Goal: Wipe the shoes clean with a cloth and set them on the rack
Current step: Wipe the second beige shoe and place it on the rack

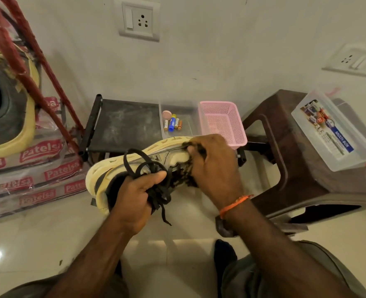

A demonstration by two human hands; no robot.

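Brown stool (302,168) to my right, low black rack (122,123) against the wall ahead, its fabric shelf dusty. I have the cream shoe (122,166) tipped on its side in the air, in front of the rack. My left hand (134,196) is curled round the collar, thumb pinning the loose black laces (147,166). My right hand (214,166) is bunched on a dark cloth (184,175), pressing it to the toe. Risks, as I judge: dangling laces could snag the cloth mid-stroke; the one-handed hold may let the shoe twist; the dusty shelf could re-soil it.
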